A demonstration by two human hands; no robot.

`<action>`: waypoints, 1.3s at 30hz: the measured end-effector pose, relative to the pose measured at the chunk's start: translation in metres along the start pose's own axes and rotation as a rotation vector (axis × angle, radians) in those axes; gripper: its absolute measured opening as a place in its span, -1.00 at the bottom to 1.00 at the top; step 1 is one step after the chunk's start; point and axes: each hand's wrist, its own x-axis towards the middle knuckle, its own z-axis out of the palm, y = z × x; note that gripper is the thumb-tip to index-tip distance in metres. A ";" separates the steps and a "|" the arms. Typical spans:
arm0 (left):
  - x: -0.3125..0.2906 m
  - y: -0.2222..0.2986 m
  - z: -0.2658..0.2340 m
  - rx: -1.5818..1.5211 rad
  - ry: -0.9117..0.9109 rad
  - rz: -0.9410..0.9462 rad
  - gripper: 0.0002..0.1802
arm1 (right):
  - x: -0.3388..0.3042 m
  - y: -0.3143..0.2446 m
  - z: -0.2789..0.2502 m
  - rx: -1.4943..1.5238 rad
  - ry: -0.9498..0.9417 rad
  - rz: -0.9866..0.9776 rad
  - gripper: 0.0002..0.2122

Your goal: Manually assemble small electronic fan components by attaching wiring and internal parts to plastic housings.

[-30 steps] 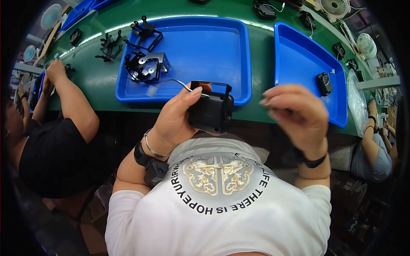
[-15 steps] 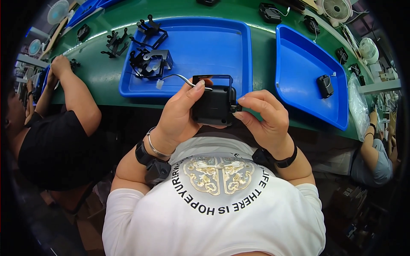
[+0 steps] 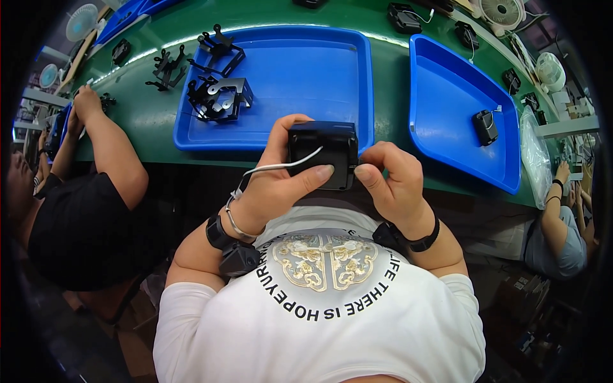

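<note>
A black boxy device (image 3: 327,135) is held up in front of my chest, tilted so that its face with the cable outlet shows. My left hand (image 3: 281,182) is closed around its left side, thumb across the face and fingers behind. From that face a white cable (image 3: 271,167) runs left over my left hand to a small connector near the wrist. My right hand (image 3: 397,182) is at the device's right edge, thumb and index finger pinched at a small dark part there. What lies between these fingertips is mostly hidden.
Ahead stands a blue tray (image 3: 319,83) with several black metal brackets (image 3: 220,99) at its left. More brackets (image 3: 167,69) lie on the green table (image 3: 134,83). A second blue tray (image 3: 460,102) at right holds a black device (image 3: 485,126). Co-workers (image 3: 118,153) sit on both sides.
The device has tipped, so the bracket opening above it no longer shows. My left thumb has shifted lower across its face, and the cable now hangs toward my left wrist.
</note>
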 end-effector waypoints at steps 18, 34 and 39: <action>0.004 0.000 -0.002 0.007 0.064 0.008 -0.44 | 0.003 0.018 0.012 0.038 0.041 0.034 -0.74; 0.003 0.002 0.002 0.202 0.031 0.051 -0.43 | 0.000 0.030 0.015 -0.025 -0.046 0.057 -0.77; 0.003 0.001 0.005 0.131 0.054 0.078 -0.43 | 0.005 0.011 0.024 0.127 0.129 0.089 -0.71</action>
